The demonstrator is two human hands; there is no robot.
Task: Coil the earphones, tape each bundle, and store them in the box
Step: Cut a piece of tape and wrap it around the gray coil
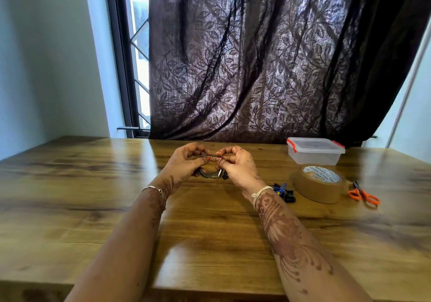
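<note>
Our left grip (186, 161) and right grip (235, 164) both pinch the coiled earphones (208, 174) between them, above the surface (93, 196); the box (314, 151) sits well right of them.

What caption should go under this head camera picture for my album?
Left hand and right hand hold coiled earphones over the table, beside tape roll, scissors and lidded box.

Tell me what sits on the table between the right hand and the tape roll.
Head view: a blue and black earphone tangle lies there, beside the wrist of the right hand and near the tape roll.
</note>
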